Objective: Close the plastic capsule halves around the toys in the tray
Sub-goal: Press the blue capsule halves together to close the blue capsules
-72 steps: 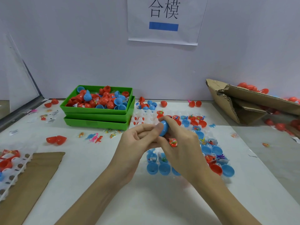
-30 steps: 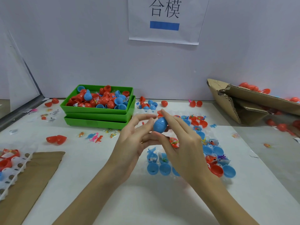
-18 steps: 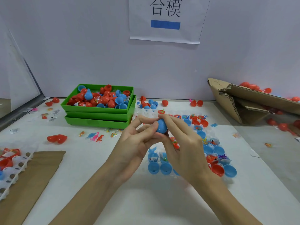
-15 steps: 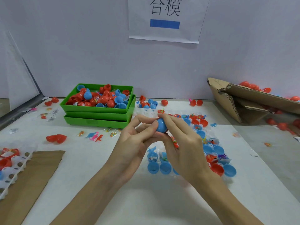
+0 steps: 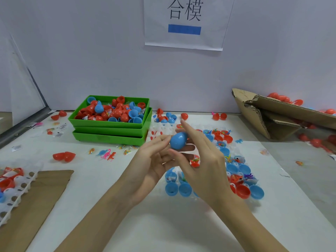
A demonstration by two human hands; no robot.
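Observation:
A closed blue egg-shaped capsule [image 5: 178, 140] is held up over the table between both hands. My left hand [image 5: 151, 164] holds it from the left, index tip on its side and other fingers running under it. My right hand [image 5: 201, 166] pinches it from the right, thumb below and fingers spread behind it. Beneath the hands lies the clear white tray [image 5: 164, 127], its cells holding open blue halves [image 5: 171, 189] and red halves [image 5: 242, 191], some with small toys [image 5: 236, 178] inside. My right hand hides part of the tray.
Two stacked green trays [image 5: 109, 137] of loose red and blue halves stand at the back left. A torn cardboard box [image 5: 272, 113] lies at the right. At the left are a cardboard sheet [image 5: 36, 197], another white tray [image 5: 14, 193], a loose red capsule [image 5: 63, 156] and small toys [image 5: 107, 154].
Earlier both hands were pressed tightly round the blue capsule. They have since loosened and the fingers have spread, so the closed capsule now shows almost fully between the fingertips.

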